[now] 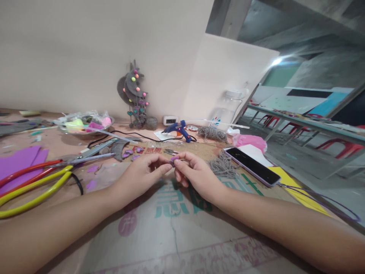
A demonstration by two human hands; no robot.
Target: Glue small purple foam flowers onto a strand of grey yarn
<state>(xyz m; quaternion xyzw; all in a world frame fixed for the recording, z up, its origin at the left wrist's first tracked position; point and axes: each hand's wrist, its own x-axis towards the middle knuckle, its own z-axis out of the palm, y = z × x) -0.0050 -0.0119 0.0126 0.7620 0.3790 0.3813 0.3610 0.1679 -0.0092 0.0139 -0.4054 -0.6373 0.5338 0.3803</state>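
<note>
My left hand (142,173) and my right hand (194,173) meet over the cardboard sheet (176,224) in the middle of the table. Both pinch a small purple felt piece (173,160) between thumb and fingertips. My forearms rest low over the cardboard. Small purple felt shapes (129,153) lie just beyond my left hand, next to a grey felt strip (118,146).
Red-handled and yellow-handled scissors (34,179) lie at the left by purple foam sheets (19,160). A blue glue gun (179,129), grey twine (212,133), a phone (252,165), a bowl of pompoms (85,123) and a grey felt tree decoration (135,95) stand behind.
</note>
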